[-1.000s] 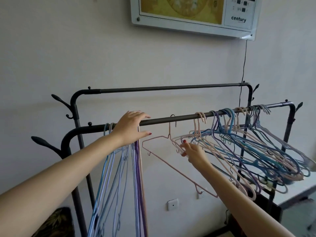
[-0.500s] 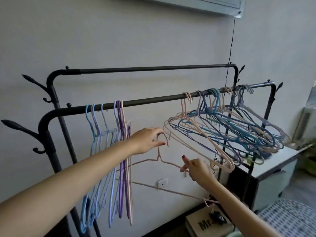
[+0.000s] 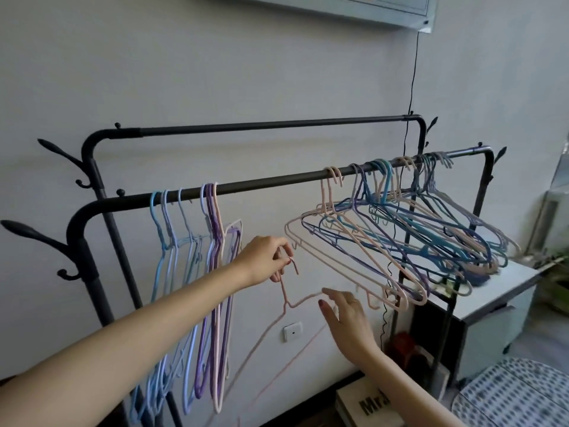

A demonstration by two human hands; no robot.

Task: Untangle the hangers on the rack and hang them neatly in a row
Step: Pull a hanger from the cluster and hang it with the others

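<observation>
My left hand (image 3: pixel 264 257) pinches the light, springy pink hanger (image 3: pixel 286 300) by its hook, the best hold I judge, while my right hand (image 3: pixel 345 315), open, steadies its shoulder.

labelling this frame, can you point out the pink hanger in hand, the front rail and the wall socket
pink hanger (image 3: pixel 303 299): head view, on its right shoulder wire below the hook.
front rail (image 3: pixel 271 182): head view, on the bare stretch between the two hanger groups.
wall socket (image 3: pixel 292 331): head view, on its white faceplate.
</observation>
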